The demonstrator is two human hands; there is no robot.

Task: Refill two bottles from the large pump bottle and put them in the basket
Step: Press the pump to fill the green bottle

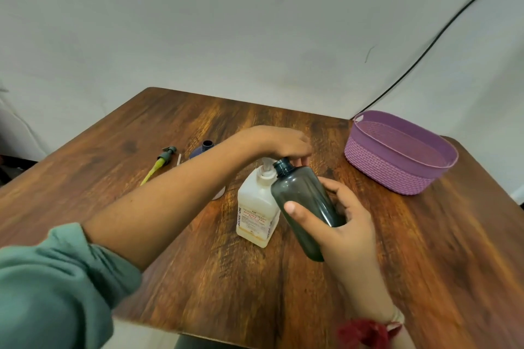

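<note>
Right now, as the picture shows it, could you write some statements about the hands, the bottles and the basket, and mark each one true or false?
1. The right hand holds the dark bottle tilted, with its neck beside the pump. True.
2. The left hand rests on the basket. False: it lies on top of the pump bottle.
3. A bottle already lies in the basket. False: no bottle shows inside it.
4. A loose pump with a yellowish tube lies on the table. True.
5. The dark bottle has its cap on. False: its neck is open.
</note>
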